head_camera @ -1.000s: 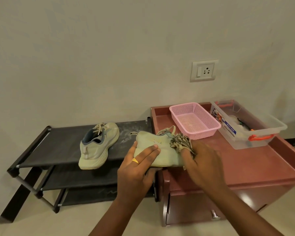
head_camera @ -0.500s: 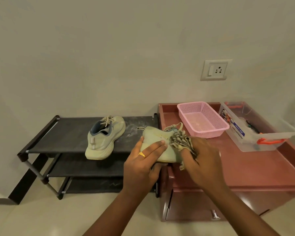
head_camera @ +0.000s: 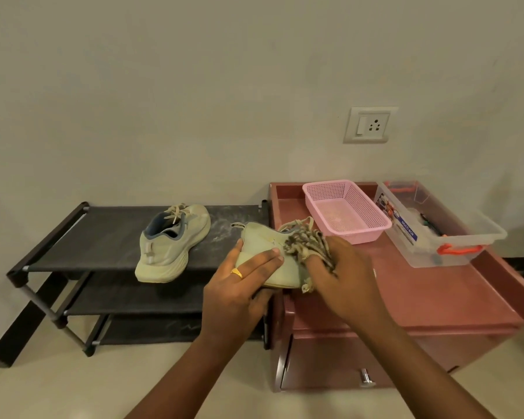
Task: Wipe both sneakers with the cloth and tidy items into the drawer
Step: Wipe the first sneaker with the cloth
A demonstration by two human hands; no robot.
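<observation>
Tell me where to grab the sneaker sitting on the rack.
Take that sneaker by its heel collar, coming from the front and above. Its heel points toward you and the opening faces up, so a thumb can probably hook inside while the fingers wrap the back.

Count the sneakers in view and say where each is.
2. One sneaker lies on top of the black rack; the other sneaker is held by the left hand. No others show.
</observation>
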